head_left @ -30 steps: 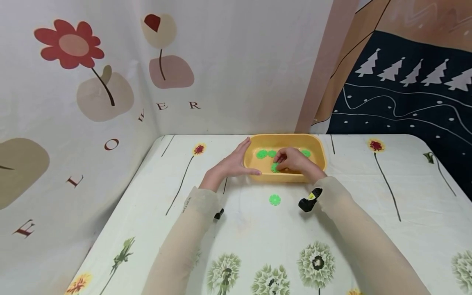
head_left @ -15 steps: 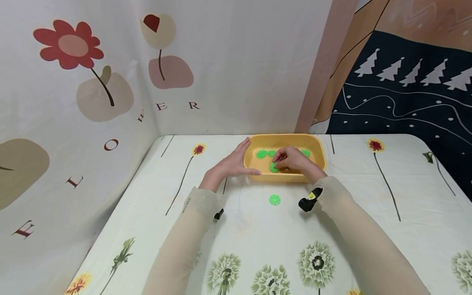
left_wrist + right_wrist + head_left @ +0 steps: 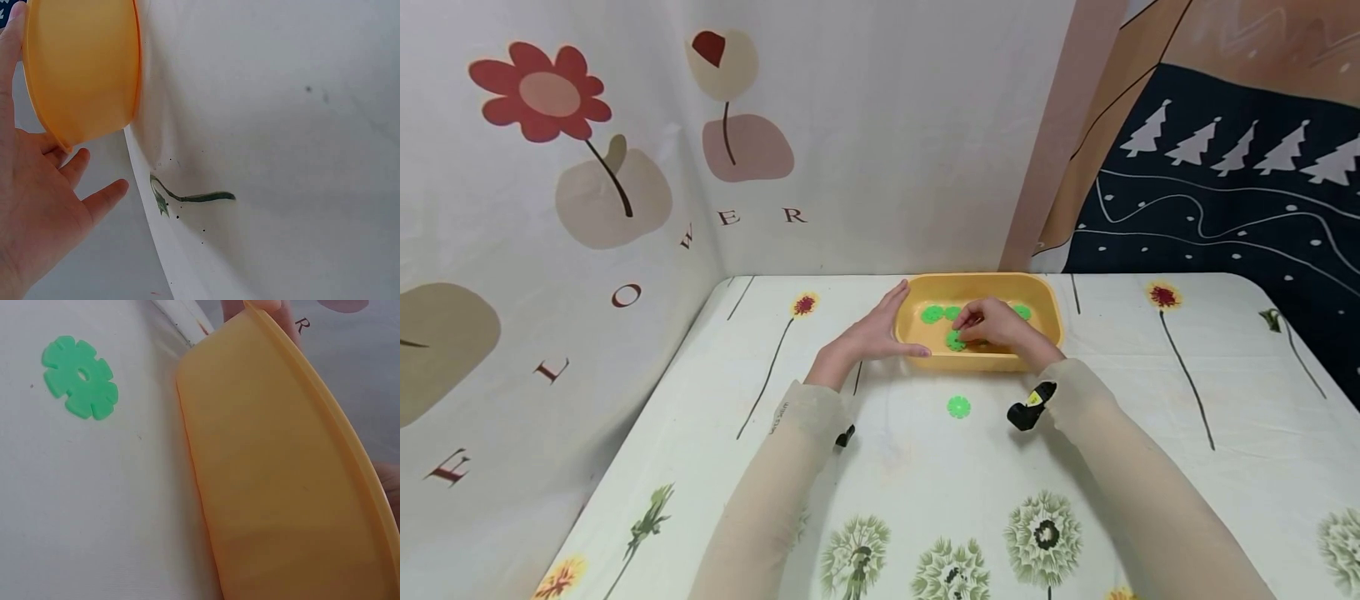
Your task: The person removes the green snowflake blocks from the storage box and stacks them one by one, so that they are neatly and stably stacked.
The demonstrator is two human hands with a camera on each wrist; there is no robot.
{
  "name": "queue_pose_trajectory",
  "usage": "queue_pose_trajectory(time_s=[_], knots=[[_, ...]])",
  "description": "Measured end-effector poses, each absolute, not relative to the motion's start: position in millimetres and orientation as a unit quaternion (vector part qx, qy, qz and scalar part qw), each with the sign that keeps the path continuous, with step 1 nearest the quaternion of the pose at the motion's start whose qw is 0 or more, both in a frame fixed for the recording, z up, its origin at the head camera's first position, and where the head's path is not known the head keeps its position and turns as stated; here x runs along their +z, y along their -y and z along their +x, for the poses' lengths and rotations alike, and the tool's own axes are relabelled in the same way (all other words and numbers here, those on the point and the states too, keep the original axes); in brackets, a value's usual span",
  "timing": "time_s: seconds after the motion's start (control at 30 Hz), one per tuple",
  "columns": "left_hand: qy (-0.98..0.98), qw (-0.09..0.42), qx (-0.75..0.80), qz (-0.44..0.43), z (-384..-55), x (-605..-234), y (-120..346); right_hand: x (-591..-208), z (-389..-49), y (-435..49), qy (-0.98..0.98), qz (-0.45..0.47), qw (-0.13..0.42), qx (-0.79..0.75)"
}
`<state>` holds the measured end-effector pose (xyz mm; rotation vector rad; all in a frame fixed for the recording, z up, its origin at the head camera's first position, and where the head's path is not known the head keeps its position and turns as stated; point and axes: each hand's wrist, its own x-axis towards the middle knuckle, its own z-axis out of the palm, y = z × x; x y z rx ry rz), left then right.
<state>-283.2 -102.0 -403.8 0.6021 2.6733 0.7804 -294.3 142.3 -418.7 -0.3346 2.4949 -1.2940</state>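
Note:
A yellow plastic bin (image 3: pixel 1045 292) stands at the back of the table. My left hand (image 3: pixel 880 325) rests at its left end, fingers straight and spread along the side, thumb lying along the front rim. The left wrist view shows that hand (image 3: pixel 50 206) against the bin's rim. My right hand (image 3: pixel 992 323) is inside the bin, pinching a green notched disc (image 3: pixel 955 340) with curled fingers. Other green discs lie on the bin floor, one at the left (image 3: pixel 932 314) and one at the right (image 3: pixel 1022 312). The right wrist view shows mostly the bin's outer wall (image 3: pixel 269 456).
A single green notched disc (image 3: pixel 958 407) lies flat on the table, in front of the bin. The tablecloth (image 3: pixel 910 492) is white with printed flowers. A patterned cloth wall (image 3: pixel 880 167) rises directly behind the bin.
The green disc at my right fingertips has shifted slightly left within the bin. My left hand has stayed put at the bin's end, and the disc on the table has not moved.

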Motion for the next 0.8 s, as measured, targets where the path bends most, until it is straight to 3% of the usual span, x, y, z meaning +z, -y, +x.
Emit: queue_pose_trajectory(time_s=[0.8], knots=[[-0.929,0.143,0.270,0.207,-283.9,-405.6,102.0,-416.0,-294.3,-143.4,-0.870,-0.093,0.142,-0.464]])
